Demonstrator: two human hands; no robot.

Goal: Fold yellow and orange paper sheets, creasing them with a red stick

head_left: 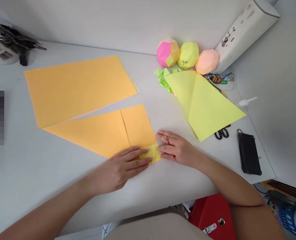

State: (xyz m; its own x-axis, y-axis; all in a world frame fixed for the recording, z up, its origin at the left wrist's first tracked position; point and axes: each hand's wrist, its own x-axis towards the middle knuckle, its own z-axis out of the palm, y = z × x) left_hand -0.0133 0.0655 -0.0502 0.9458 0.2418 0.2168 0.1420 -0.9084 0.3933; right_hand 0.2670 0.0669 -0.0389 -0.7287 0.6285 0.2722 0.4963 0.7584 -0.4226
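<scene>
My left hand (121, 168) lies flat with fingers stretched over a small yellow paper piece (156, 153) and the orange sheet (107, 130) under it. The yellow piece sits at that sheet's near right corner, partly hidden by my fingers. A seam or crease crosses the orange sheet. At the right edge of the yellow piece, my right hand (181, 151) touches it with its fingertips. Tucked between the right fingers is a slim red pen-like tool (167, 140) with a thin pointed tip; its exact kind is unclear.
A stack of orange sheets (80, 90) lies behind. To the right are a creased yellow-green sheet (208, 106), black-handled scissors (221, 133) and a black pouch (249, 153). Faceted paper balls (188, 55), green folded pieces (164, 80) and a white tube (248, 30) stand near the wall.
</scene>
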